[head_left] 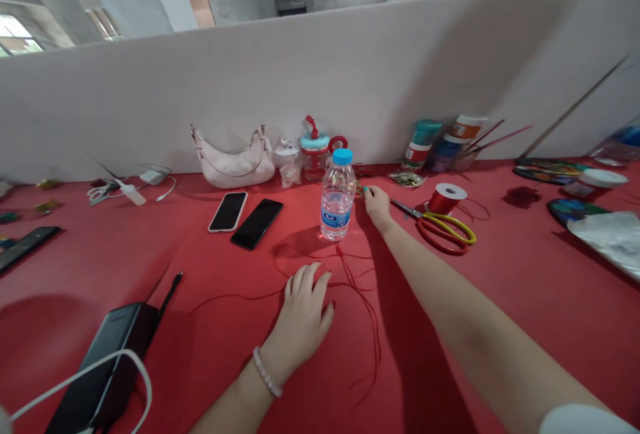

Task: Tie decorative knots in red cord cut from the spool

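My left hand [304, 317], with a beaded bracelet [267, 372] at the wrist, rests on the red table with its fingers loosely spread. Its fingertips lie beside thin red cords [373, 324], which trail toward me and to the left. A water bottle [337, 204] with a blue cap stands upright at the knotted end of the cords. Just right of the bottle, my right hand [379, 209] reaches forward, its fingers closed together at something small and yellowish-green that I cannot make out. Scissors [445, 231] with red and yellow handles lie right of that hand, against a spool of red cord [447, 199].
Two phones [228, 212] and a pale handbag [235, 161] are left of the bottle. A lidded cup [315, 157] and paint jars [420, 144] stand along the white partition [310, 81]. A black power bank [107, 361] lies front left, painted palettes [575, 211] at right.
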Available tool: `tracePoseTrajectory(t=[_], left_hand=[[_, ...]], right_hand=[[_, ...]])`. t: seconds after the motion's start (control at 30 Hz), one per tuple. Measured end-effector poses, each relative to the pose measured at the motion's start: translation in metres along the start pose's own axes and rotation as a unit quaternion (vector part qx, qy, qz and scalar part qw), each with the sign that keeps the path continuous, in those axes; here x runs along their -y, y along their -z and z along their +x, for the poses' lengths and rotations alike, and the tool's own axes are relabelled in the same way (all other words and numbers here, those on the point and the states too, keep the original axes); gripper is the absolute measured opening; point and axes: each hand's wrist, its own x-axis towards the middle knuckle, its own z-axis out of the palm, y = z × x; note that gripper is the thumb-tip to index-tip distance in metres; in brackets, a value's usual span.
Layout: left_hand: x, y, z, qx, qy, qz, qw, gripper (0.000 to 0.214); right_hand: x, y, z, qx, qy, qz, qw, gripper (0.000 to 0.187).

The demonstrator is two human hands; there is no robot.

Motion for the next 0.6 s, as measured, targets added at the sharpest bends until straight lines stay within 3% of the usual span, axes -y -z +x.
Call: tracePoseTrajectory(t=[0.3,0.43,0.6], left_hand=[[0.000,0.005,0.001,0.025,0.012,-0.041,0.999,0.045],[-0.001,0.005,0.001,0.013,0.013,-0.036,0.999,0.045],[-0.002,0.005,0.002,0.022,0.015,-0.016,1.000,0.045]], right_hand=[[-0.005,-0.002,-0.004,-0.005,0.029,0.076,0.997,0.034],[-0.007,-0.006,0.002,-0.018,0.017,0.056,0.998,0.036],[-0.008,-0.008,0.014,-0.029,-0.015,0.017,0.999,0.023]])
